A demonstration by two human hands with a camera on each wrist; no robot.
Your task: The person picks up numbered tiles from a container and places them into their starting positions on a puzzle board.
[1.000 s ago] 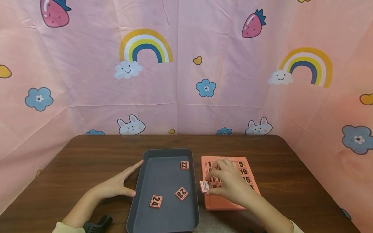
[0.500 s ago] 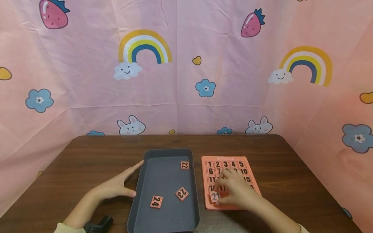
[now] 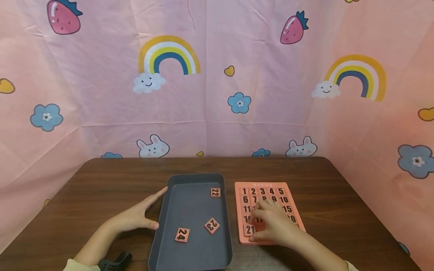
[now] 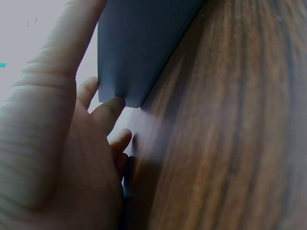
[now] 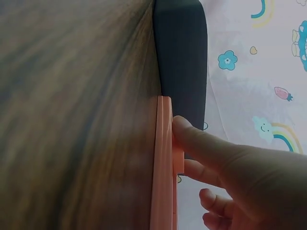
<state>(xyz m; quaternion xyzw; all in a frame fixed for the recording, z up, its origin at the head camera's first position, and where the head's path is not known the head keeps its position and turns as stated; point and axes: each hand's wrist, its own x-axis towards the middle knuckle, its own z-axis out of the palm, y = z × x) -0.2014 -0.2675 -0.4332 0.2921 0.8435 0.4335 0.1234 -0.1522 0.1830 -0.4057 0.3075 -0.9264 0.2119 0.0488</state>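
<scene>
My right hand (image 3: 276,224) pinches a number tile marked 21 (image 3: 249,229) between thumb and index finger. The tile sits at the lower left of an orange number board (image 3: 239,222), under the 16. In the right wrist view, this orange tile (image 5: 178,158) stands slightly proud of the board's face. Rows of numbers fill the board above it, partly hidden by the hand. My left hand (image 3: 133,216), fingers extended, rests against the left side of a dark grey tray (image 3: 190,203). In the left wrist view, fingertips (image 4: 115,103) touch the tray's outer wall.
Inside the tray lie loose tiles 22 (image 3: 215,192), 23 (image 3: 211,226) and 24 (image 3: 182,235). Tray and board stand side by side on a brown wooden table (image 3: 129,177). A patterned pink cloth (image 3: 112,75) hangs behind. A black strap (image 3: 116,261) is near the left wrist.
My right hand has brought tile 21 from the board's left edge rightward and down into its lower left place. The left hand and tray have stayed put.
</scene>
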